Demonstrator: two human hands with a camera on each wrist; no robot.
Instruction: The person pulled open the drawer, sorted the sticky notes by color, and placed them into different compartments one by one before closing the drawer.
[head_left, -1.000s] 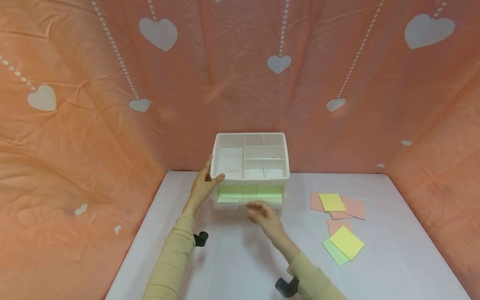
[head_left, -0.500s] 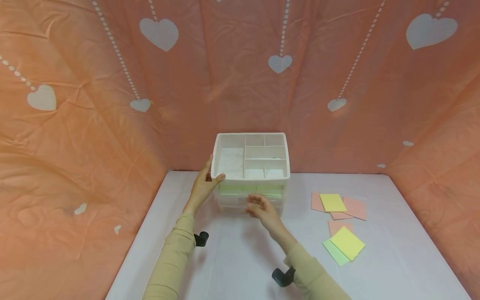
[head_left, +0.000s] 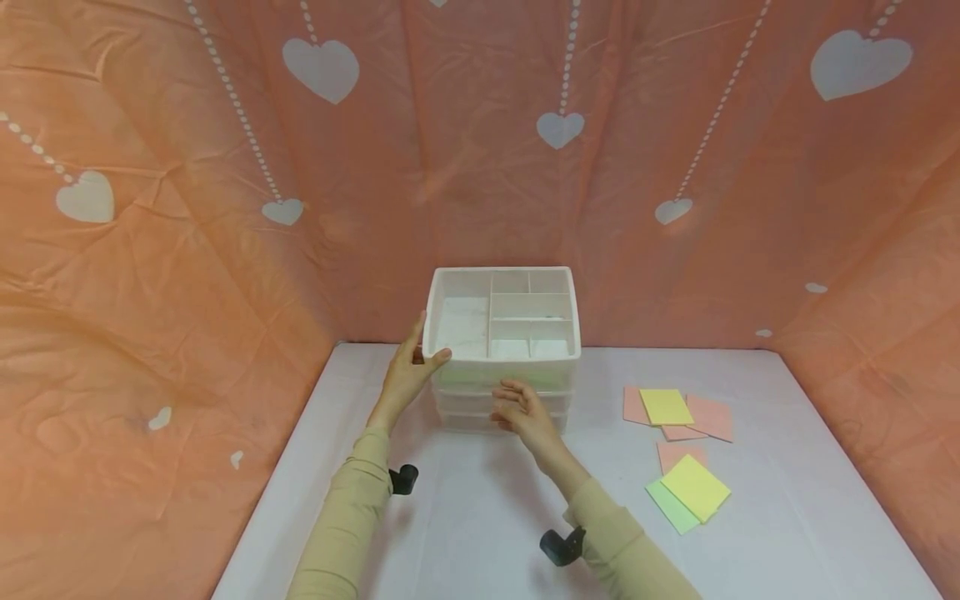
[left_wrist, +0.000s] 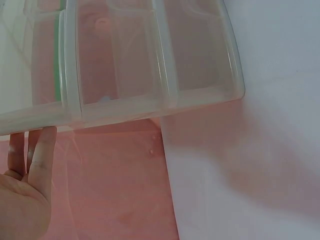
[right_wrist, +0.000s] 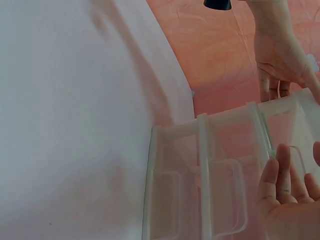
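A small drawer organizer (head_left: 517, 361) stands at the back of the table, with a white divided tray on top and three clear drawers below. My left hand (head_left: 402, 385) holds its left front corner, thumb over the tray rim and fingers along the side. In front of the top drawer (right_wrist: 287, 122) is my right hand (head_left: 531, 422), its fingers loosely bent and fingertips right at the drawer front. Green sticky notes (head_left: 461, 377) show through that drawer, as a thin green strip (left_wrist: 57, 60) in the left wrist view. All three drawers look pushed in.
Yellow (head_left: 666, 407), pink (head_left: 710, 417) and green (head_left: 672, 506) sticky notes lie in two loose groups on the right of the white table (head_left: 480, 533). An orange curtain (head_left: 495, 192) with white hearts surrounds the back and sides.
The top drawer, pulled out with green notes in sight a second ago, has slid back into the organizer. My right hand has moved forward with it; the left hand has stayed put.
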